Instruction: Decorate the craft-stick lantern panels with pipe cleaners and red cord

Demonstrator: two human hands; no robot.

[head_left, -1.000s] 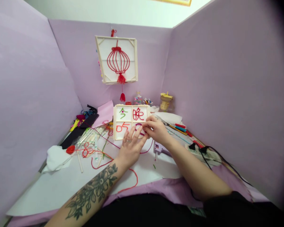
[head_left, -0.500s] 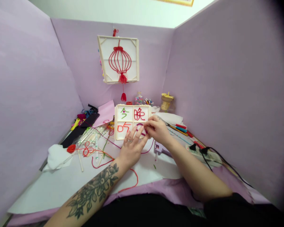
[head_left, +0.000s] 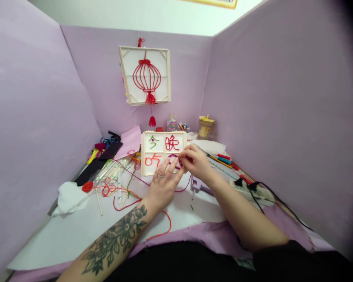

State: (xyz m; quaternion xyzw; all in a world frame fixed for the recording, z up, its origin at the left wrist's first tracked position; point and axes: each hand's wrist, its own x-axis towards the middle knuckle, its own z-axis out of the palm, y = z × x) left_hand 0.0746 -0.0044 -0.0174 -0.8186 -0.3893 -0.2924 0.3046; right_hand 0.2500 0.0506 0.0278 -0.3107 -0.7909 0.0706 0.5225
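In front of me a white panel [head_left: 155, 170] in a pale stick frame stands tilted, split into four squares. Yarn characters in green, red and orange fill three of them; a looped purple yarn [head_left: 173, 156] lies in the lower right square. My left hand [head_left: 164, 182] rests with fingers spread over the panel's lower edge, fingertips at the purple yarn. At the right edge of the same square, my right hand [head_left: 195, 161] pinches the purple yarn between thumb and fingers. Its fingertips and part of the yarn are hidden.
A purple glue gun [head_left: 199, 185] lies below my right wrist, near a power strip [head_left: 257, 192] with black plugs. Red yarn [head_left: 108, 188] and sticks lie at left. A framed lantern picture [head_left: 147, 76] hangs behind; a yellow cup [head_left: 206, 127] stands at back right.
The view has shifted slightly, so the background sits a little lower and further left. Both hands keep nearly the same place on the panel.
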